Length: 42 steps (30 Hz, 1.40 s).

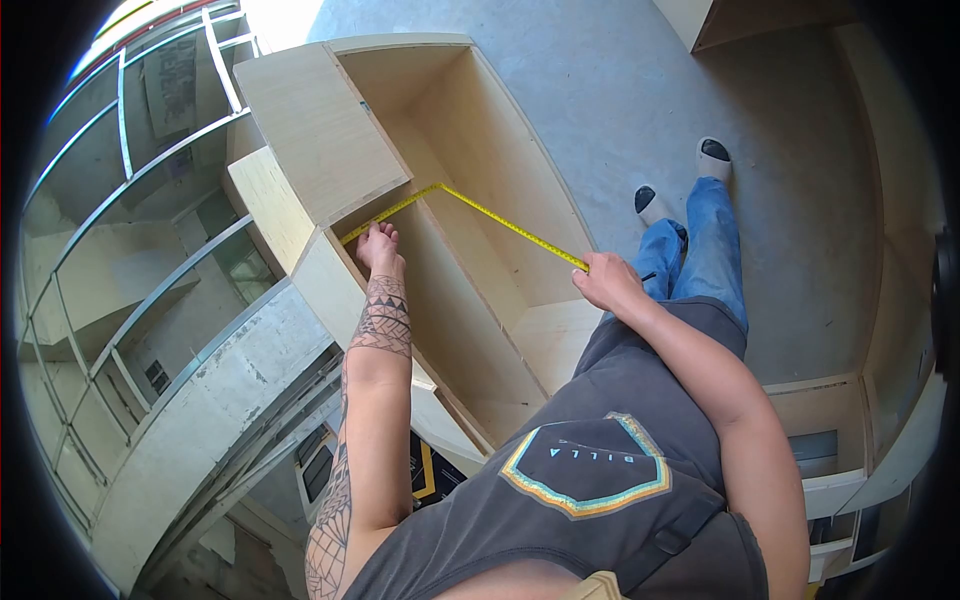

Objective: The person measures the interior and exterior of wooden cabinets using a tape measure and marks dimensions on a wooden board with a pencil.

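A yellow tape measure blade [500, 220] runs between my two hands and bends sharply over a panel edge of the plywood cabinet [325, 140]. My left hand [379, 246] is closed with curled fingers at one end of the blade, inside the narrow compartment near its left edge. My right hand [608, 281] grips the other end over the cabinet's right side, by my hip. The hand hides whatever part of the tape measure sits in its palm. Below the blade, the long compartments of the cabinet lie open.
Metal railing [185, 155] and a drop to a lower level lie at the left, beside a curved concrete edge [215, 420]. My feet [713, 158] stand on the grey floor [590, 90]. More plywood furniture [815, 425] stands at the right.
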Motion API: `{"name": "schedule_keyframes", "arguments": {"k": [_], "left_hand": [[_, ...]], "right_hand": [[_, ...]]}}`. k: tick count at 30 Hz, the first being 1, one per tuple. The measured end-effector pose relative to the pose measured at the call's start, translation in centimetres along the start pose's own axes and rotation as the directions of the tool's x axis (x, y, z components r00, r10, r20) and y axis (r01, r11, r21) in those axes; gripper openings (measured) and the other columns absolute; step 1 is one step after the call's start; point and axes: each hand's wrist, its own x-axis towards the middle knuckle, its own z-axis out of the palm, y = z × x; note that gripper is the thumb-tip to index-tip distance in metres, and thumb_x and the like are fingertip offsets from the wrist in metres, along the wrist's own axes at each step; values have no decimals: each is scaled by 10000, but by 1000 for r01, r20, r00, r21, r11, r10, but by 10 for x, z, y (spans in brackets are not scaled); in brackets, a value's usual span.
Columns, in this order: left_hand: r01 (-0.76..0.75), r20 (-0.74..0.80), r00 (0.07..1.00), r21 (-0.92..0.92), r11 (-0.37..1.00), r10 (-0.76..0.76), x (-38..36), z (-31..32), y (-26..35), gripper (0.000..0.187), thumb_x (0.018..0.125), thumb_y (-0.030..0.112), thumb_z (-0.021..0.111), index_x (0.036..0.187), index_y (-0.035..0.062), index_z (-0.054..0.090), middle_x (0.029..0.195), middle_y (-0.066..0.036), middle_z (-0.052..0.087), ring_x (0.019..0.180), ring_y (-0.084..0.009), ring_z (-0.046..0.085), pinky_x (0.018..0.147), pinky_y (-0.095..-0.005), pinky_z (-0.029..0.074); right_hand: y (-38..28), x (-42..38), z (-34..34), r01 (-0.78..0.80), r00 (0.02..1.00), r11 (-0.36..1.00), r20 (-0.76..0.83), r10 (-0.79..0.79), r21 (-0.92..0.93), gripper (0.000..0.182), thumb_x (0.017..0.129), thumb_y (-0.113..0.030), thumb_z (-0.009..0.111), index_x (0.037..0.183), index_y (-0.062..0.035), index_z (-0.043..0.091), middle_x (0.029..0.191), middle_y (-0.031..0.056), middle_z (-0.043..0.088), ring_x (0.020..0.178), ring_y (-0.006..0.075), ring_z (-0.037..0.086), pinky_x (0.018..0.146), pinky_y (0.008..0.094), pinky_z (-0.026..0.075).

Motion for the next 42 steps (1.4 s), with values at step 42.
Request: {"name": "schedule_keyframes", "arguments": {"k": [42], "left_hand": [[0,-28,1000,2,1000,0,9,-2,2,209,1059,252,652,1202,100,631,987,-43,725,843,-174,729,710,-297,583]], "right_hand": [[-2,7,2,-11,999,999,36,12,-30,400,938,-346,595,1129,-20,727,1097,269,740,1059,444,716,932,550,569]]}}
